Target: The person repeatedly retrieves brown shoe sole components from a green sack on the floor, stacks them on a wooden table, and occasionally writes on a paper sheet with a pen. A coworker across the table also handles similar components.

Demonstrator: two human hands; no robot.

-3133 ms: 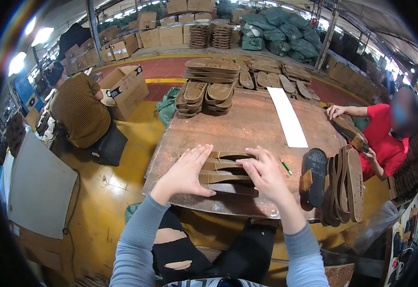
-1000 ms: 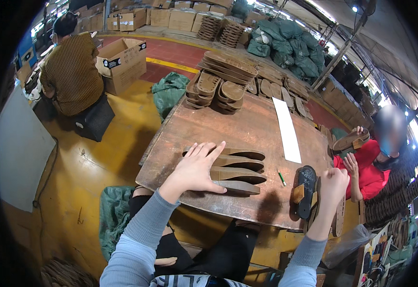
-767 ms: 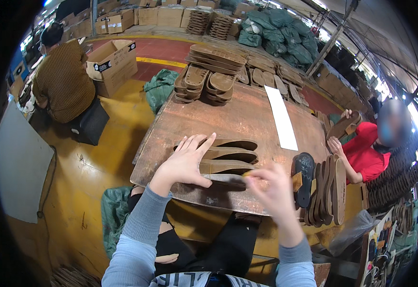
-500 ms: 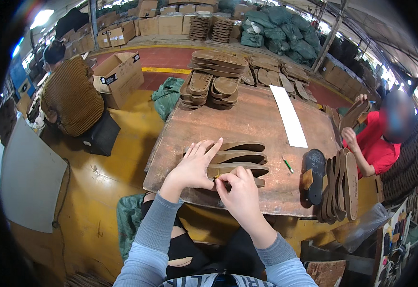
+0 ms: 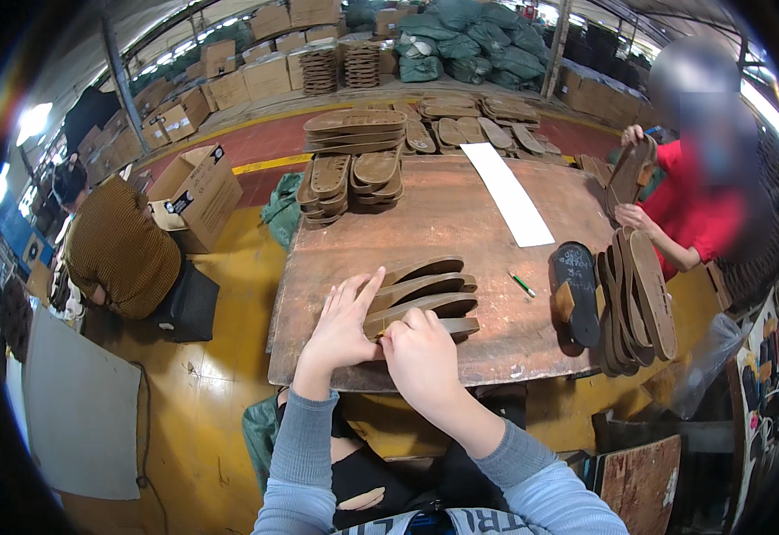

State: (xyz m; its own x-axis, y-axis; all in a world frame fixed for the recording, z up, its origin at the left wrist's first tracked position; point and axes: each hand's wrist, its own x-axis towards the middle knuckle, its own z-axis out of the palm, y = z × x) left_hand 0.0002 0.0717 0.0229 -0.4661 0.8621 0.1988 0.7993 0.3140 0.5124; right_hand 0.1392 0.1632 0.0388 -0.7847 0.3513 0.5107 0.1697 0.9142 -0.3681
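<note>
- Fingers of the left hand (image 5: pixel 343 323) lie spread flat on the near ends of the fanned brown soles (image 5: pixel 425 290) at centre frame; the right hand (image 5: pixel 420 355) curls narrow, pinching the lowest sole's end.
- Just right of the fan lie a green pen (image 5: pixel 522 284), a black sole (image 5: pixel 577 290) and a row of soles on edge (image 5: pixel 639 299); a white strip (image 5: pixel 508 193) runs above them on the wooden table (image 5: pixel 461 223).
- Stacked soles (image 5: pixel 349 178) sit at the table's far side.
- An open cardboard box (image 5: pixel 197 192) stands at upper left, its contents hidden, beside a seated person in brown (image 5: pixel 117 250).
- Plain brown cartons (image 5: pixel 264 71) and green sacks (image 5: pixel 478 45) line the top.
</note>
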